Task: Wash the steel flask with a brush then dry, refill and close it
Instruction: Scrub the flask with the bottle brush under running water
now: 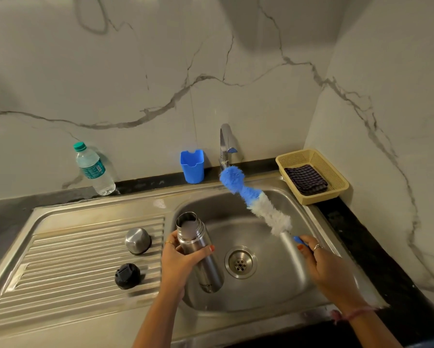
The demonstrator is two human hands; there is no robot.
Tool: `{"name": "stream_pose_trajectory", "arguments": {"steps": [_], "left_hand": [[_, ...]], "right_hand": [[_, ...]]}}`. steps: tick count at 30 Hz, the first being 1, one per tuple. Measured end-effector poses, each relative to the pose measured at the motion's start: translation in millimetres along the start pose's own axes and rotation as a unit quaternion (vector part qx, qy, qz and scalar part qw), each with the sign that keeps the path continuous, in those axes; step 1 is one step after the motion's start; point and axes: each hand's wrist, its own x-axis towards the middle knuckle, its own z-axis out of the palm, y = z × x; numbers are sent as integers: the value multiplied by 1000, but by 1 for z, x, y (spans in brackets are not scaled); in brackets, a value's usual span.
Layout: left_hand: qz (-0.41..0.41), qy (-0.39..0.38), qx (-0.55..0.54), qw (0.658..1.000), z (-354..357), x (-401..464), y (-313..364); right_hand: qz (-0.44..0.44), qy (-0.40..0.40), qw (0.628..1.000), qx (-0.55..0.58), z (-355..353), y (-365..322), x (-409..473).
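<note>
Both hands busy: my left hand grips the open flask over the sink. My right hand pinches the brush handle, bristles raised clear.

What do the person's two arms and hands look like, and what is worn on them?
Both forearms are bare, with no sleeves in view. The left hand wears a thin gold-coloured ring and has orange-red nail polish. The right hand wears a silver-coloured ring, the same polish, and a pinkish thread bracelet at the wrist.
</note>
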Motion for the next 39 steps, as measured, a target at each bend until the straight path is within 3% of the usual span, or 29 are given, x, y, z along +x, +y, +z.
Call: {"name": "stream_pose_trajectory", "arguments": {"steps": [10,18,31,39], "left_hand": [[8,-10,24,1000,3,2,0],[37,-33,84,995,11,18,2],[152,-144,247,946,73,103,35],[146,-200,297,922,117,158,48]], "right_hand": [[37,72,993,90,-2,0,3],[33,62,997,29,5,13,6],[126,44,990,42,24,41,19],[185,30,980,62,31,56,35]]}}
